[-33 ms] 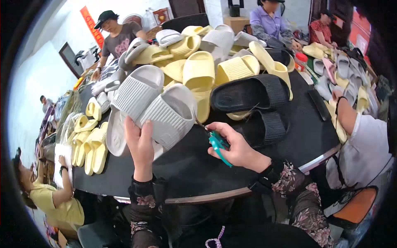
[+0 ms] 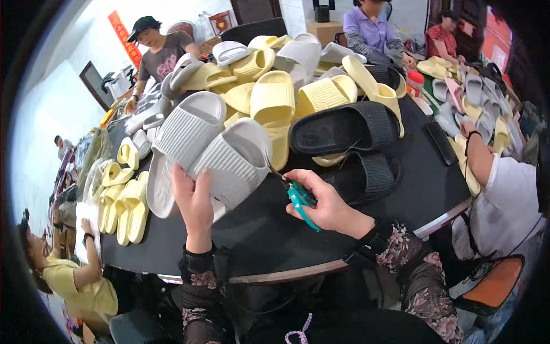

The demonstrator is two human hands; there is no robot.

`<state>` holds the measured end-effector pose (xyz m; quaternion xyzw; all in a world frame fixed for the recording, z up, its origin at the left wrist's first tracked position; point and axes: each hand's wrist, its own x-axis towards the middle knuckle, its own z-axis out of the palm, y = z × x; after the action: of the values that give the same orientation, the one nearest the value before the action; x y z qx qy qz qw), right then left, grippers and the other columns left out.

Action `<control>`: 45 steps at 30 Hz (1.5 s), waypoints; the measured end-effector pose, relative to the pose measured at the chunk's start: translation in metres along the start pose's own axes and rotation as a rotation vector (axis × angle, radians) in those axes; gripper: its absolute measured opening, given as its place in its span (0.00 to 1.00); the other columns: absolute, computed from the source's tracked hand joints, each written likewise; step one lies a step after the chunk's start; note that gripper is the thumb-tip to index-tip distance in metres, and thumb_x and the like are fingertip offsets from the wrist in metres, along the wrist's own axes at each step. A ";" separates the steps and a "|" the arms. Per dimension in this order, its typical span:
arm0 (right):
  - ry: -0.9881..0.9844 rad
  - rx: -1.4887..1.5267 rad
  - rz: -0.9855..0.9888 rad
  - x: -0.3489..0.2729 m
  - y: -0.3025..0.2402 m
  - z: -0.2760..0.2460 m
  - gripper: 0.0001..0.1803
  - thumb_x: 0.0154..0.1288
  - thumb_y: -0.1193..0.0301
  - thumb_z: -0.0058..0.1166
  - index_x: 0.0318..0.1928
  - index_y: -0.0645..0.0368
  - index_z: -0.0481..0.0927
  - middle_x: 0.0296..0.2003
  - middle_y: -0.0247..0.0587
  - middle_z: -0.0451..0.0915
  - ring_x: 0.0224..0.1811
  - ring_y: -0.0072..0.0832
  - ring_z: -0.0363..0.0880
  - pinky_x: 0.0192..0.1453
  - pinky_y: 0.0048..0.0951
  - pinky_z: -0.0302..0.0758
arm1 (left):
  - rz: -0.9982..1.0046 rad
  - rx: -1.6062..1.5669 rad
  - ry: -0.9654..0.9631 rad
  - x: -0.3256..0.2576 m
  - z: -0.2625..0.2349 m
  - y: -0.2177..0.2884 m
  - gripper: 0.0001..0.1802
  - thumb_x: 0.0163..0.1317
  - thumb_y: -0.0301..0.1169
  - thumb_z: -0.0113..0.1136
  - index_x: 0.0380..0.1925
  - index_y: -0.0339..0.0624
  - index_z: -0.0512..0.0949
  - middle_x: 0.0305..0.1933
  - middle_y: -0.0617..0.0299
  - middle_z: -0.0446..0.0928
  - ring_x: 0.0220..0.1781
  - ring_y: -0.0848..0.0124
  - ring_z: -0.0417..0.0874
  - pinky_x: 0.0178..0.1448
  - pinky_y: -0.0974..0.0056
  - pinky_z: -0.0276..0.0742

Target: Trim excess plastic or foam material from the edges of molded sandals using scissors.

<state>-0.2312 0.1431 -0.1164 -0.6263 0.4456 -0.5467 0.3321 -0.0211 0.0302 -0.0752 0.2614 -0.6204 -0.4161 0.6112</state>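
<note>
My left hand (image 2: 195, 200) grips a pair of light grey slide slippers (image 2: 235, 163) by their near side, thumb on top, above the black table. They have ribbed straps and lie side by side, tilted. My right hand (image 2: 329, 203) is closed round green-handled snips (image 2: 301, 203), whose thin dark tips reach the right edge of the nearer grey strap. Whether the blades touch it, I cannot tell. Just right of the snips lies a pair of black slippers (image 2: 344, 129), with thin strands sticking out near the straps.
A heap of yellow slippers (image 2: 274, 97) and grey ones rises beyond my hands. More yellow slippers (image 2: 133, 209) stand at the left. A black bar-shaped object (image 2: 440, 143) lies on the table (image 2: 275, 243) at right. Co-workers sit around it, one close on my right (image 2: 507, 200).
The view has shifted very slightly. The snips' tips sit a touch higher along the grey strap's edge. At right, the co-worker's arm has moved a little.
</note>
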 end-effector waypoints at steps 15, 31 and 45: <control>-0.041 -0.109 0.126 -0.002 0.000 0.002 0.28 0.54 0.73 0.61 0.54 0.63 0.66 0.38 0.38 0.75 0.36 0.18 0.73 0.41 0.22 0.72 | 0.096 0.109 -0.068 -0.024 0.003 -0.019 0.28 0.60 0.21 0.48 0.60 0.27 0.54 0.57 0.49 0.66 0.57 0.65 0.69 0.61 0.64 0.61; 0.046 -0.117 0.005 -0.006 0.007 0.005 0.25 0.54 0.72 0.60 0.52 0.62 0.68 0.39 0.44 0.77 0.32 0.25 0.79 0.34 0.26 0.75 | 0.084 0.153 -0.179 -0.037 0.001 -0.022 0.30 0.58 0.19 0.50 0.60 0.26 0.55 0.57 0.48 0.65 0.58 0.64 0.68 0.62 0.62 0.60; 0.085 -0.034 0.006 -0.008 0.003 0.002 0.28 0.54 0.75 0.61 0.55 0.65 0.66 0.40 0.39 0.76 0.39 0.19 0.74 0.45 0.22 0.72 | 0.058 0.165 -0.282 -0.042 0.002 -0.025 0.27 0.55 0.16 0.50 0.57 0.25 0.58 0.50 0.50 0.72 0.49 0.70 0.75 0.53 0.69 0.69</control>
<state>-0.2300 0.1496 -0.1222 -0.6066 0.4704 -0.5643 0.3038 -0.0231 0.0528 -0.1187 0.2316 -0.7396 -0.3783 0.5062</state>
